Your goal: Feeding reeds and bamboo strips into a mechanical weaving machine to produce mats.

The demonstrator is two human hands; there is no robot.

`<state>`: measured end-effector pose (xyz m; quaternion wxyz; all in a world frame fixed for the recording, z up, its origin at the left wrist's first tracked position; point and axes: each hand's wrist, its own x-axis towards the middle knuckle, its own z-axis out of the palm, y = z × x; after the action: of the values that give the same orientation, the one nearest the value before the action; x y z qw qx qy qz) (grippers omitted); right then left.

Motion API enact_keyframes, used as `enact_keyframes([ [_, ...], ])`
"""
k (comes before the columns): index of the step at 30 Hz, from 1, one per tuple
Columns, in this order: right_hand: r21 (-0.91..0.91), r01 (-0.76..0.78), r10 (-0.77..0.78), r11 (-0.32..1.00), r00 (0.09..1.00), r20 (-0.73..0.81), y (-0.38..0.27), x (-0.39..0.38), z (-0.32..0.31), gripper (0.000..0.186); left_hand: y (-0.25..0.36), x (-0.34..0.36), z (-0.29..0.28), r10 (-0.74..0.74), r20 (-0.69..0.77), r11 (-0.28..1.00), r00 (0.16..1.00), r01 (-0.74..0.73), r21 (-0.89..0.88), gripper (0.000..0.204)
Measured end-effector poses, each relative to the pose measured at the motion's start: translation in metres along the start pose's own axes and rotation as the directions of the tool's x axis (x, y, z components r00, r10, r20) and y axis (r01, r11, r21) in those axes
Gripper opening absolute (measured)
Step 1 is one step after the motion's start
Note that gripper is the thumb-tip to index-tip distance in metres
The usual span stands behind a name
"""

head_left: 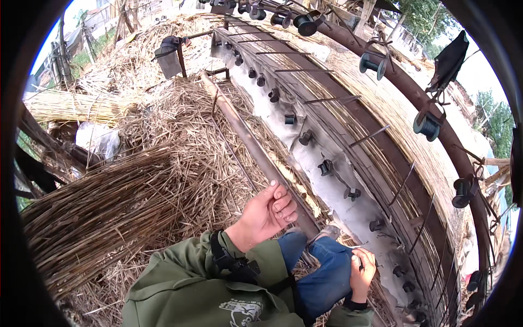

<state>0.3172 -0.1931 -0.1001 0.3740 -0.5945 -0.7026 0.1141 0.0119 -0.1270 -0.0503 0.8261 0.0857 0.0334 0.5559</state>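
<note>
My left hand (267, 212) is raised over my lap, next to a long brown pole (245, 133). Its fingers curl in toward the palm with the thumb up beside them, and nothing shows between them. My right hand (362, 272) is by my knee in blue jeans (329, 272), close to the reed-weaving frame (348, 131). Its fingers are closed, and a small pale tip (353, 249) shows near them, too small to name. Below the frame's beam, a row of dark wire spools (325, 167) hangs in front of a whitish sheet (302, 155).
A bundle of brown reeds (103, 212) lies at the left over loose straw (190, 125). More spools (372, 64) hang from a curved-looking pipe (414, 98) on the right. Thin metal rods (403, 182) stick out along the frame. A grey container (169, 59) is fixed at the far end.
</note>
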Motion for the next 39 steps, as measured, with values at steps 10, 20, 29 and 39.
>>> enact_keyframes([
  [10, 0.016, -0.03, 0.029, 0.999, 0.997, 0.077, 0.0, 0.012, 0.006, 0.014, 0.015, -0.012, 0.005, 0.03, 0.064, 0.997, 0.998, -0.025, -0.077, 0.035],
  [20, 0.314, -0.498, 0.283, 0.808, 0.796, 0.535, 0.04, 0.042, 0.005, 0.02, 0.037, -0.029, -0.013, 0.08, 0.08, 0.991, 0.994, -0.07, -0.115, 0.035],
  [29, 0.417, -0.872, 0.652, 0.258, 0.475, 0.591, 0.021, 0.03, -0.01, 0.028, 0.18, -0.196, -0.184, 0.65, -0.721, 0.752, 0.242, -0.062, 0.657, 0.03],
  [39, 0.279, -0.782, 0.648, 0.558, 0.62, 0.443, -0.012, 0.026, -0.018, 0.046, 0.336, -0.479, -0.133, 0.758, -0.097, 0.113, -0.645, -0.016, 0.993, 0.068],
])
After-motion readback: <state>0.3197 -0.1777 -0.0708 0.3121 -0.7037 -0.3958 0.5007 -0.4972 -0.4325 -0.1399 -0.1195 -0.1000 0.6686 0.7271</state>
